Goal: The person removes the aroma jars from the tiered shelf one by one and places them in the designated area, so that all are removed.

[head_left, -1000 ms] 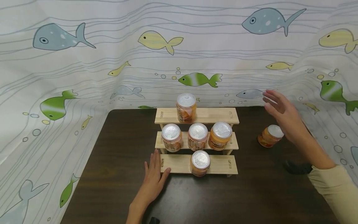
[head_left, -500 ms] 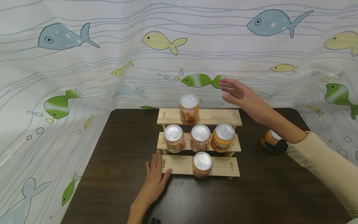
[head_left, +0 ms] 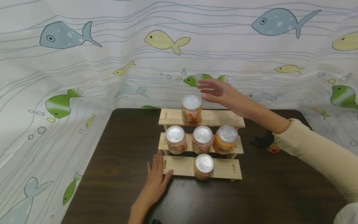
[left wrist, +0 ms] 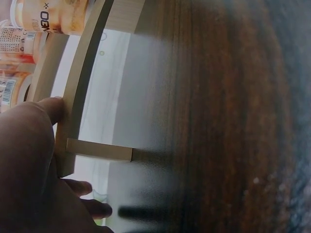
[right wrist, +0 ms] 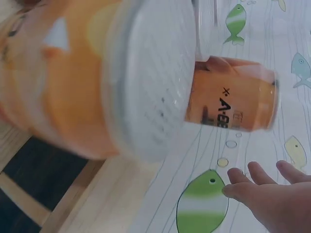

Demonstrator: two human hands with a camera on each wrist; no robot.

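A three-tier wooden rack (head_left: pixel 180 165) carries jars with silver lids and orange labels. My left hand (head_left: pixel 152 183) rests at the left end of the lowest tier, fingers extended along its side and thumb touching the front edge, as the left wrist view also shows (left wrist: pixel 29 145). One jar (head_left: pixel 203 168) stands on the lowest tier, three on the middle including a right-hand jar (head_left: pixel 224 140), and one top jar (head_left: pixel 191 110). Over the top tier, just right of that jar, my right hand (head_left: pixel 221 91) hovers with loosely bent fingers, holding nothing. In the right wrist view it appears apart from a jar (right wrist: pixel 233 94).
Another jar (head_left: pixel 272 148) sits on the dark table (head_left: pixel 117 143) to the right of the rack, mostly hidden behind my right sleeve and a black wrist device (head_left: pixel 263 141). A white fish-patterned cloth (head_left: pixel 159 68) hangs behind and along the sides.
My right hand has swept left from above the table's right side to near the top jar. The right arm now covers most of the loose jar. My left hand stays in place.
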